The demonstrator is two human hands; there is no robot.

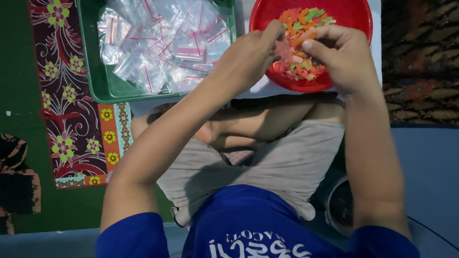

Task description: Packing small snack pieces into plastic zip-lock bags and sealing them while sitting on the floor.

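A red bowl [279,4] holds small orange, green and pink snack pieces [305,17]. Over its near side my left hand [247,55] pinches a small clear bag [285,50] with pieces inside. My right hand [340,59] is beside it with its fingertips closed on some orange pieces at the bag's mouth. To the left a green tray [92,78] is filled with several empty clear zip bags [161,34] with red seal lines.
I sit cross-legged in grey shorts [286,159] and a blue shirt. A patterned dark red mat [76,119] lies on the green floor at left. A brown patterned cloth [435,56] is at right, and a dark round container [341,205] sits by my right knee.
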